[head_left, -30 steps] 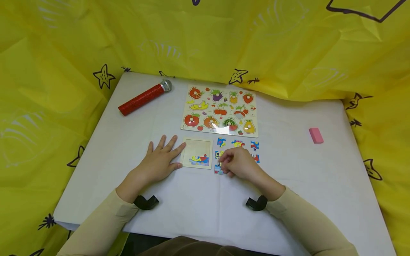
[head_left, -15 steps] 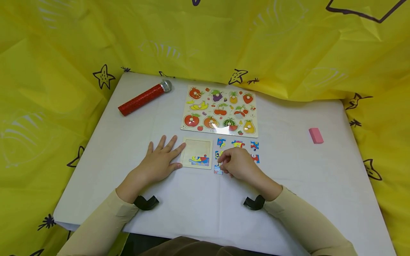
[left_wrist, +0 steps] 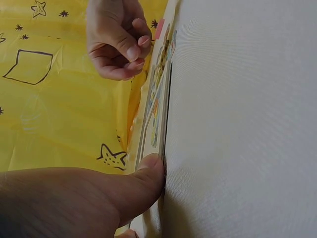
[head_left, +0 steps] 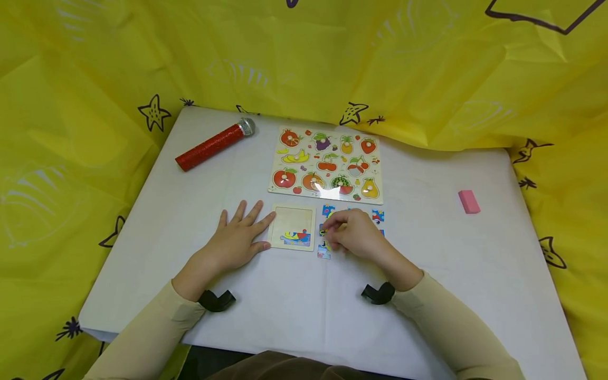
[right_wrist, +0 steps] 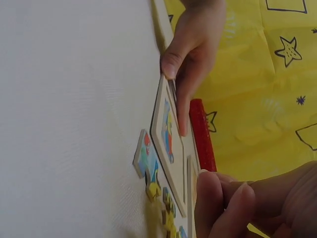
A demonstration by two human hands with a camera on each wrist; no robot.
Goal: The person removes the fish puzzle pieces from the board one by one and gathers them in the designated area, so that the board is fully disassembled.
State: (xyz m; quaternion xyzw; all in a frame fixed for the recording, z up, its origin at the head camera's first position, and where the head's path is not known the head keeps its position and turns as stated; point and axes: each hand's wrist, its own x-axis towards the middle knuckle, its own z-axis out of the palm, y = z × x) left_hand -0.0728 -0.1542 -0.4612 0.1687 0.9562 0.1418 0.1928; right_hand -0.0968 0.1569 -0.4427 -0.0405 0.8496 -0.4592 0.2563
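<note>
My left hand (head_left: 236, 239) lies with fingers spread on the table. Its thumb and index fingertips touch the left edge of a small square wooden puzzle tray (head_left: 291, 207). Joined puzzle pieces (head_left: 296, 238) fill the tray's lower right part. My right hand (head_left: 358, 235) hovers over loose jigsaw pieces to the right of the tray. In the left wrist view, that right hand (left_wrist: 119, 42) is raised above the board, fingers loosely curled, with nothing visible between them. One loose piece (head_left: 324, 252) lies below its fingertips; the hand hides several others. In the right wrist view a piece (right_wrist: 146, 153) lies beside the tray.
A fruit peg puzzle board (head_left: 326, 164) lies behind the tray. A red glitter microphone (head_left: 211, 146) is at the back left, a pink block (head_left: 469, 201) at the right. Yellow patterned cloth (head_left: 304, 63) hangs around the white table (head_left: 285, 301).
My right hand has shifted slightly away from my body and covers more of the loose pieces on the right. My left hand and the tray stay in place.
</note>
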